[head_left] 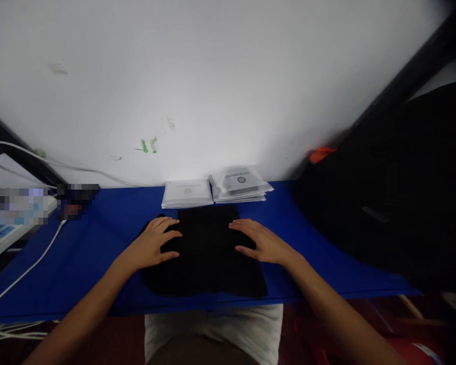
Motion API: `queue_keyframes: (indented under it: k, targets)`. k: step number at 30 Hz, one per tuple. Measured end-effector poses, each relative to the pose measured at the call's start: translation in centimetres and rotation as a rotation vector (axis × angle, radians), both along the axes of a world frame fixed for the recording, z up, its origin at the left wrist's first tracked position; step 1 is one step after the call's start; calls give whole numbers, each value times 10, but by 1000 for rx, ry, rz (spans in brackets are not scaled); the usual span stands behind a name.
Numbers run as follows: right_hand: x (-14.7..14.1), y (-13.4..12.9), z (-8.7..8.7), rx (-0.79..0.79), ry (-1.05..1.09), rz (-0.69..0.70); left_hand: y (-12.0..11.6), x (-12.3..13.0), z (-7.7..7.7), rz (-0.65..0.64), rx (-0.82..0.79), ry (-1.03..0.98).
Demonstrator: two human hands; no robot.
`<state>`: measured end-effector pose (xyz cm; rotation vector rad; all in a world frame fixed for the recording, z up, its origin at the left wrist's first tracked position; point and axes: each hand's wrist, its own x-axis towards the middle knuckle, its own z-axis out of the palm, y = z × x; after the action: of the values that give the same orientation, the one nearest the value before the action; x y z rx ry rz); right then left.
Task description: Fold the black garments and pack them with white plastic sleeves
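Observation:
A piece of black cloth (pixel 205 263), partly folded, lies on the blue table in front of me. My left hand (pixel 152 244) rests on its left side, fingers spread and pointing inward. On the opposite side my right hand (pixel 260 241) lies with fingers stretched toward the middle of the cloth. Neither hand grips anything. The cloth is so dark that its folds and exact kind cannot be made out. Just behind it sit a flat white plastic packet (pixel 188 193) and a small stack of printed packets (pixel 241 181).
A large black mass of fabric (pixel 383 203) covers the table's right end, with an orange bit (pixel 321 154) behind it. White cables (pixel 34 266) run along the left, near a white box (pixel 11 233). A white wall (pixel 220 91) closes off the back of the blue table (pixel 79 253).

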<state>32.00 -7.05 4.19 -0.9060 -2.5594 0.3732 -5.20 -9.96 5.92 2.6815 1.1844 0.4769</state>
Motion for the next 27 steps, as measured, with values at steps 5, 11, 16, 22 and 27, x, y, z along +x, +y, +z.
queue_keyframes:
  k: [5,11,16,22,27]
  targets:
    - [-7,14,0,68,10,-85,26,1,-7,32,-93,-95]
    - [-29,45,6,263,-138,-517,60,13,-6,320,216,6]
    - [-50,28,0,399,-150,-438,50,17,-7,329,545,56]
    - [-56,-10,-9,252,-215,-210,17,0,-22,-1,298,90]
    - [-54,-8,-17,269,-250,-183,22,-15,-29,172,75,45]
